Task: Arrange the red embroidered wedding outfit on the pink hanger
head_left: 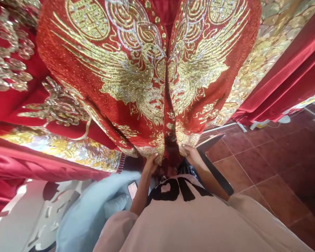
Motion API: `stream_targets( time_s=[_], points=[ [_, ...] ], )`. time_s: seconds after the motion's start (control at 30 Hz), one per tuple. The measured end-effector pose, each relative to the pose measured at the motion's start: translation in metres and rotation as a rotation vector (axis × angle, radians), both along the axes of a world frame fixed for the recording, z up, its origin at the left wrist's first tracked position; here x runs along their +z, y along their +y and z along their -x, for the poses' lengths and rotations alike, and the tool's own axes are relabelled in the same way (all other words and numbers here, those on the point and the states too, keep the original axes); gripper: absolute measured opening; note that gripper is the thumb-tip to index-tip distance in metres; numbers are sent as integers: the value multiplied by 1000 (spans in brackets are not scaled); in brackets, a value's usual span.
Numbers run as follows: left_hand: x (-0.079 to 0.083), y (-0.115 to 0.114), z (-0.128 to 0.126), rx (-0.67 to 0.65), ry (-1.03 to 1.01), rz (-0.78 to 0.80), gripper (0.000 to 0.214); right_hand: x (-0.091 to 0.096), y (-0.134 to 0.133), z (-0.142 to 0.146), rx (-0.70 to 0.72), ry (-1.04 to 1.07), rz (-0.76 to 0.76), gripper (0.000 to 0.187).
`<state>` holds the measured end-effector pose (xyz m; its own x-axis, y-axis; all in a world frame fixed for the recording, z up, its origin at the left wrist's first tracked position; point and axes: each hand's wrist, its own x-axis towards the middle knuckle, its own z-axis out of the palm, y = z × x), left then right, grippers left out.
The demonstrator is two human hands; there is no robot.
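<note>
A red jacket (pixel 136 115) with gold embroidered birds and round emblems hangs in front of me, split down the middle by its front opening. My left hand (pixel 152 161) pinches the bottom corner of the left front panel, thumb on top of the gold hem. Across the gap, my right hand (pixel 190 153) grips the lower corner of the right panel the same way. Both hands are closed on the cloth, and the fingers behind it are hidden.
Other red garments with beaded ornaments (pixel 59 101) hang at the left, and a gold sequined cloth (pixel 262 59) at the right. A phone (pixel 132 190) lies by my left forearm near a pale blue cushion-like thing (pixel 89 210). Reddish floor tiles (pixel 252 161) show at the right.
</note>
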<state>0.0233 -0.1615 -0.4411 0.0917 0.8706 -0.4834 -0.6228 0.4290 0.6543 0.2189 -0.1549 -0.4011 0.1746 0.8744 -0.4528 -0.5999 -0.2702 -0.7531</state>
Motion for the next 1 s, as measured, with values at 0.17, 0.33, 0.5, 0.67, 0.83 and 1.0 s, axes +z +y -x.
stream_targets(
  time_s=[0.17, 0.33, 0.5, 0.67, 0.83, 1.0],
  points=[
    [27, -10, -27, -54, -10, -14, 47, 18, -14, 20, 37, 14, 22, 22],
    [41, -9, -48, -76, -23, -30, 41, 32, -20, 27, 26, 7, 7, 26],
    [51, -7, -62, -22, -42, -85, 39, 35, -25, 34, -17, 38, 18, 29],
    [58, -5, -68, 27, -37, -131, 37, 40, -27, 38, -69, 89, -3, 29],
    [55, -3, -71, 35, -19, -150, 38, 43, -25, 37, -73, 21, -21, 31],
    [52, 0, -75, 57, 20, -160, 43, 43, -20, 37, -94, -23, -66, 36]
  ],
)
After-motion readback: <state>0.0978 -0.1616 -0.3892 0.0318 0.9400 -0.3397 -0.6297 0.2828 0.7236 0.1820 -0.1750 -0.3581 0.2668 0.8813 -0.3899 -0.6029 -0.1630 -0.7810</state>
